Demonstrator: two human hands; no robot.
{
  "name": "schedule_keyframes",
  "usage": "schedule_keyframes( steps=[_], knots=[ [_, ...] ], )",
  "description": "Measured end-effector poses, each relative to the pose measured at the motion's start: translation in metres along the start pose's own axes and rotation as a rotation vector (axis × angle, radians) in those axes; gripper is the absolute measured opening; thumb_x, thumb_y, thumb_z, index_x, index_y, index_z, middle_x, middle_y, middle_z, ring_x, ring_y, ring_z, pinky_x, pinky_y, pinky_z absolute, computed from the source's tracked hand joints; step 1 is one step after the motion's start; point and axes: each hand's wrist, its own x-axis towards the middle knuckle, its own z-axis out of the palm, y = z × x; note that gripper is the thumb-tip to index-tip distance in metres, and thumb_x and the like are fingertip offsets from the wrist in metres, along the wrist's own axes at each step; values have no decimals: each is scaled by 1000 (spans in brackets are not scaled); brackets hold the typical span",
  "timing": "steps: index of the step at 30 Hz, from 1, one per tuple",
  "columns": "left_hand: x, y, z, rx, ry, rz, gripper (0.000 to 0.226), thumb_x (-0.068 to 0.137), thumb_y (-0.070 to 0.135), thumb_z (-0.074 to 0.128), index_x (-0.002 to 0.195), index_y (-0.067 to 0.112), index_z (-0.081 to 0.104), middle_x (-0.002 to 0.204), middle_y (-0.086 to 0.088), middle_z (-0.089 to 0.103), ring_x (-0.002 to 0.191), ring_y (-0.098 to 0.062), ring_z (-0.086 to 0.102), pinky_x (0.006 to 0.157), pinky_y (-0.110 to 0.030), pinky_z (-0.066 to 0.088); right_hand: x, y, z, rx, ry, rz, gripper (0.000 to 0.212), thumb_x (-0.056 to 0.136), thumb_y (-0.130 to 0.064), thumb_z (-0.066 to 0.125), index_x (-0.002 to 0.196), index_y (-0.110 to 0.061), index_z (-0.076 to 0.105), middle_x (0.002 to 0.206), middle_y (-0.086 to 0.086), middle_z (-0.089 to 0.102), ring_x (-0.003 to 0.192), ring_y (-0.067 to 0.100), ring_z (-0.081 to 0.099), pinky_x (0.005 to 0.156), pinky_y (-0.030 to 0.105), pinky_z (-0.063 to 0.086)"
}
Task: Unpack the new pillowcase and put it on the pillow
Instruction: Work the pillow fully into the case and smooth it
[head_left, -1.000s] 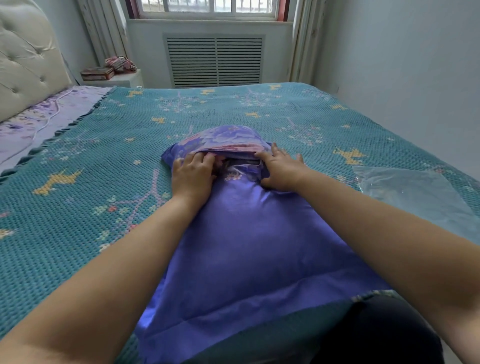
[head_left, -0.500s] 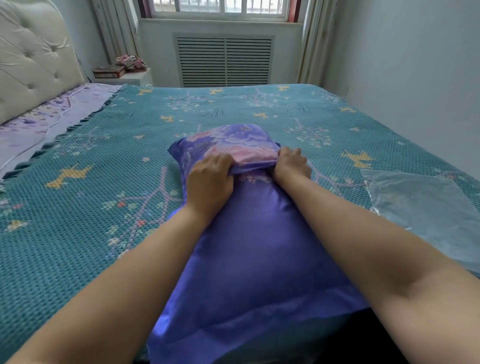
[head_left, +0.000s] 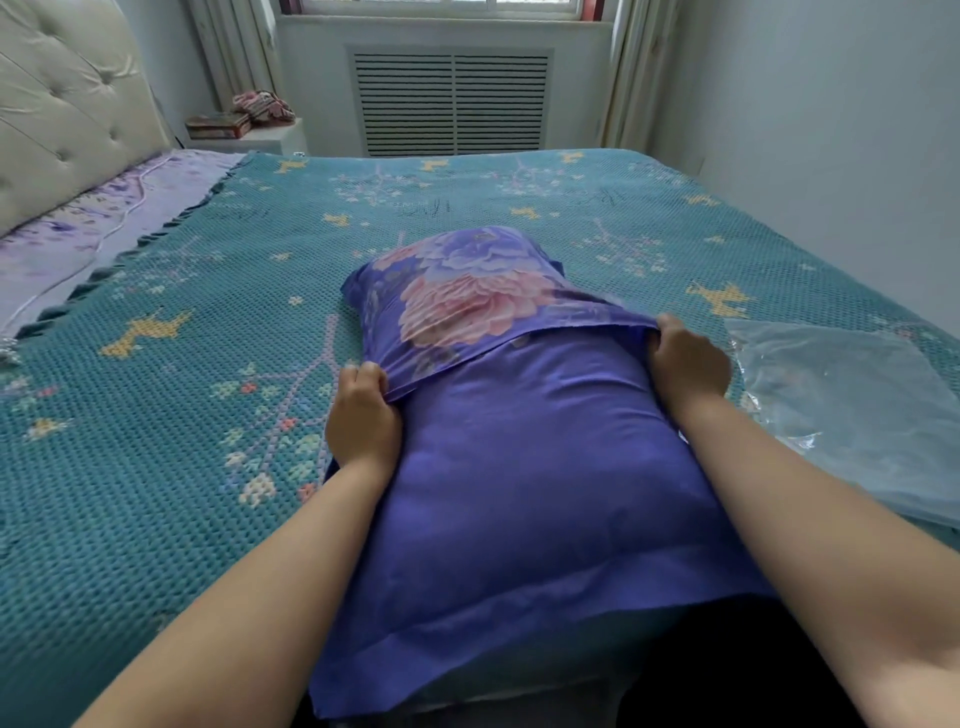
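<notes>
Gripping the floral flap (head_left: 467, 306) of the pillowcase (head_left: 519, 467), both hands curled round its hem: left hand (head_left: 362, 415) pinched the hem's left end at the pillow's side, right hand (head_left: 688, 361) held the right end, fingertips tucked under the fabric and hidden. Hem ran taut and slanted between them, lower on the left. Flap covered the far end of the pillow, the plain purple part covered the rest; the pillow itself was not visible, wholly inside. Pillowcase lay lengthwise on the teal bedspread (head_left: 156, 415), its near flat border overhanging the bed's near edge. Clear plastic bag (head_left: 852, 415) lay just right of the right forearm, apart from the pillowcase. Wide open bedspread to the left and beyond the flap, up to the headboard (head_left: 62, 104).
</notes>
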Motion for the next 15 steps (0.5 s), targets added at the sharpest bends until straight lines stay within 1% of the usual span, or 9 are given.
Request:
schedule_keyframes(
  steps=[2,4,6,8,9,11,12,13,15],
  knots=[
    [0,-11,1,-9,-78,-151,15,86,4,40,85,15,51,102,-17,55,76,-32,51,63,-35,33,-2,12,15,-84,-217,62,25,95,-21,37,110,-14,56,113,22,63,103,39,60,78,38,41],
    [2,-15,-2,73,-178,-182,17,89,6,37,87,14,53,106,-20,59,84,-35,55,68,-36,37,-3,24,28,-97,-404,144,25,89,-19,44,106,-12,62,116,18,62,105,35,60,82,39,43],
    [4,-13,-4,262,-295,-83,24,93,8,32,99,11,55,115,-21,59,100,-38,58,77,-40,43,4,32,39,21,-492,191,21,82,-16,50,94,-7,64,102,19,65,89,32,64,79,39,48],
    [8,-2,-12,482,-416,8,32,95,9,27,116,8,51,127,-19,54,115,-38,54,88,-43,44,10,23,31,255,-537,259,12,82,-9,51,83,-1,60,85,19,60,69,27,55,68,37,48],
    [11,7,-17,559,-434,40,34,95,10,27,122,9,48,131,-17,50,119,-37,51,91,-43,43,13,15,21,344,-517,275,10,83,-5,51,86,-2,59,86,20,57,70,27,53,69,37,46],
    [19,29,-26,593,-342,129,35,93,11,33,127,12,44,131,-14,47,121,-34,48,91,-44,43,25,-2,7,438,-323,214,28,83,-2,52,110,-3,61,110,21,60,98,32,59,89,37,46],
    [22,41,-31,553,-258,198,35,91,10,37,125,14,44,128,-14,47,118,-35,49,89,-44,44,27,-14,-2,473,-237,130,39,82,-4,55,121,-4,57,122,20,58,113,33,55,99,37,43],
    [23,53,-32,498,-184,278,36,87,9,41,123,14,46,125,-13,48,114,-35,50,86,-44,45,26,-27,-9,494,-202,15,45,81,-9,60,126,-5,54,128,19,56,120,33,51,104,38,40],
    [23,74,-30,435,-135,426,36,83,10,47,118,16,52,119,-12,53,108,-35,52,83,-43,45,18,-53,-16,425,-227,-196,47,81,-25,65,125,-11,56,127,18,54,120,34,49,105,42,38]
  ],
)
